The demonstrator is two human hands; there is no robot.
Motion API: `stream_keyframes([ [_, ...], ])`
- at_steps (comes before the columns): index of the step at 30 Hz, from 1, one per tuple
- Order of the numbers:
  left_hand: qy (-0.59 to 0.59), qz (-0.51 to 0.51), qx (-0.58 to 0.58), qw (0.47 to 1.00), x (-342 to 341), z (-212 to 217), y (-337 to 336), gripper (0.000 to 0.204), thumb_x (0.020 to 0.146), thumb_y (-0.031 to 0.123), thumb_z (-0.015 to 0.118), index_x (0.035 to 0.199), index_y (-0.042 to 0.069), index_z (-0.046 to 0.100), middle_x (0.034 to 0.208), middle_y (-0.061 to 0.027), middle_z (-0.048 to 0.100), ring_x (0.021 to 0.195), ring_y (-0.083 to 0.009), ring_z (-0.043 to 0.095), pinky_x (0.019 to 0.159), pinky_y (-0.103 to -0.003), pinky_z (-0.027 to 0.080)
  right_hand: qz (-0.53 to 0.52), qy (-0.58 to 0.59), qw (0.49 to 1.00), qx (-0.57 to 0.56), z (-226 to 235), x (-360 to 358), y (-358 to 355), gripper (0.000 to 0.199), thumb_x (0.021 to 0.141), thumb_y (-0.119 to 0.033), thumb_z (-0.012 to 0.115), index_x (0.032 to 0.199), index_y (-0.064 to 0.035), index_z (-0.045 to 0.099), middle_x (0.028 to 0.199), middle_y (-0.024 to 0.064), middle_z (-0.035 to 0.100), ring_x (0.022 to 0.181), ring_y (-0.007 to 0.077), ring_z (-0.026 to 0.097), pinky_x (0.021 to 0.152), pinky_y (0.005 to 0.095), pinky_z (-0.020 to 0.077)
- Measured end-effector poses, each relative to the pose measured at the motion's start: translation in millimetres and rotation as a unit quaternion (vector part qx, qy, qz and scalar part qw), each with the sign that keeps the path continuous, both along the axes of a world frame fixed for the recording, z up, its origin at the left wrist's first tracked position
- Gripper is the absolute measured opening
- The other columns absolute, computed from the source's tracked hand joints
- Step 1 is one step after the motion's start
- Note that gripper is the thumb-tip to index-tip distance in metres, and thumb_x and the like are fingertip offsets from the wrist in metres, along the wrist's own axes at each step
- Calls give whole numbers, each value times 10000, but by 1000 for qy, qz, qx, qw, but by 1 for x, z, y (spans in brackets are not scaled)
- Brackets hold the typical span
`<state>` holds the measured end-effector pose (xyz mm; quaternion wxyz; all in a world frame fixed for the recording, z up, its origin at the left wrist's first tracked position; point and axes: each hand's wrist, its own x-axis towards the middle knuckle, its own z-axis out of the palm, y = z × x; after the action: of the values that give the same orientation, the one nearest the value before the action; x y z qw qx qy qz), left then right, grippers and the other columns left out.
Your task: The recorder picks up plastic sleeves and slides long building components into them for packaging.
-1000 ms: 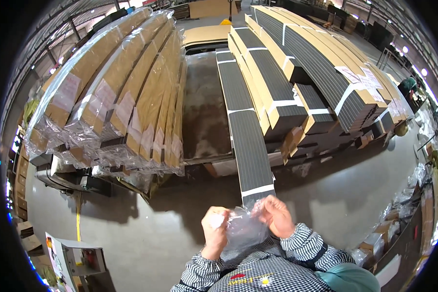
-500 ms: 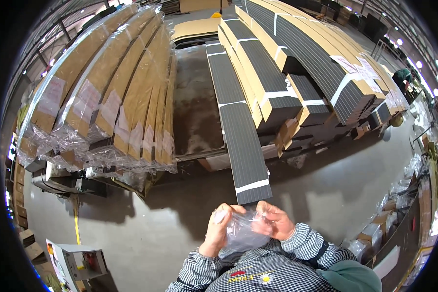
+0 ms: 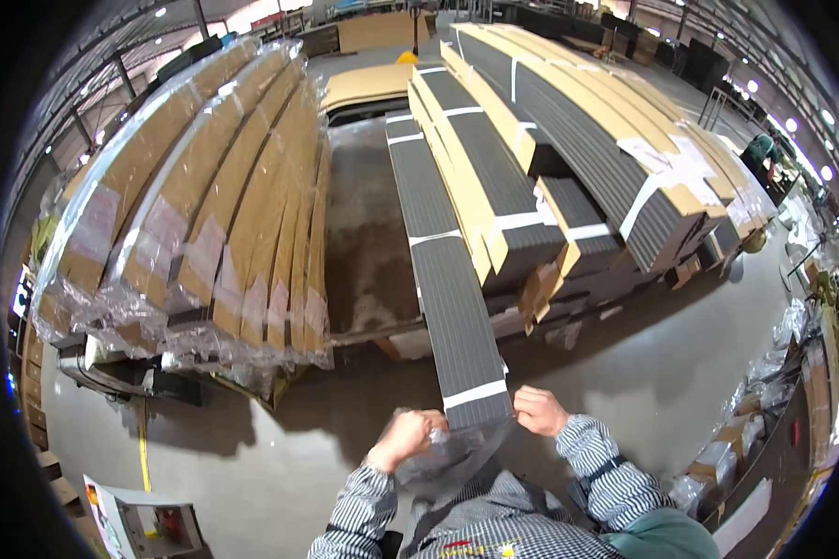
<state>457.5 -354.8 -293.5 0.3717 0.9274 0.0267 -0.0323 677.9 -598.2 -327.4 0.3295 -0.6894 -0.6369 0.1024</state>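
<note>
A clear plastic bag (image 3: 452, 458) hangs stretched between my hands, its mouth spread around the near end of a long dark grey ribbed bundle (image 3: 471, 349). My left hand (image 3: 408, 436) grips the bag at the left corner of that end. At the right corner, my right hand (image 3: 540, 411) is closed on the bag's other edge. A white band (image 3: 475, 394) wraps the bundle near this end, which juts out past the stack toward me. How far the plastic reaches over the end is hard to make out.
Long cardboard packs in clear film (image 3: 196, 252) lie at the left. More dark bundles with tan cardboard (image 3: 522, 200) are stacked at the right. Between them is a worn brown surface (image 3: 368, 228). A grey box (image 3: 158, 522) stands at lower left; packaging (image 3: 713, 456) lines the right side.
My hands have moved apart, opening the bunched plastic bag and bringing its mouth to the bundle's near end. The view has shifted slightly.
</note>
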Motion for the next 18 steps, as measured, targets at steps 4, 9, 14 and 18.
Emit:
stream_keyframes([
  [4,-6,63,-449,892,8,-2,22,193,781,-5,625,963,35,674,902,-46,704,853,-142,665,793,-287,515,-96,317,935,125,23,-19,25,39,811,-38,554,792,-7,540,746,115,537,671,266,528,639,344,451],
  [9,107,82,-307,942,24,-40,39,171,823,-57,565,947,11,660,877,-32,684,837,-119,631,788,-270,502,-261,130,950,112,-15,-20,50,16,898,-18,546,908,-7,553,864,172,597,856,363,614,756,404,490],
  [14,-122,325,-235,908,71,-27,32,158,800,-54,583,933,2,646,873,-96,669,820,-165,632,755,-286,497,-337,195,915,109,-28,15,93,52,933,-48,544,973,-15,546,903,193,639,857,402,636,718,422,503],
  [18,-30,222,-269,937,60,-14,59,148,866,6,579,980,31,670,867,-76,676,846,-112,623,780,-273,491,-274,114,948,113,-12,16,76,87,944,-98,532,1002,-33,545,856,227,636,798,425,639,666,456,502],
])
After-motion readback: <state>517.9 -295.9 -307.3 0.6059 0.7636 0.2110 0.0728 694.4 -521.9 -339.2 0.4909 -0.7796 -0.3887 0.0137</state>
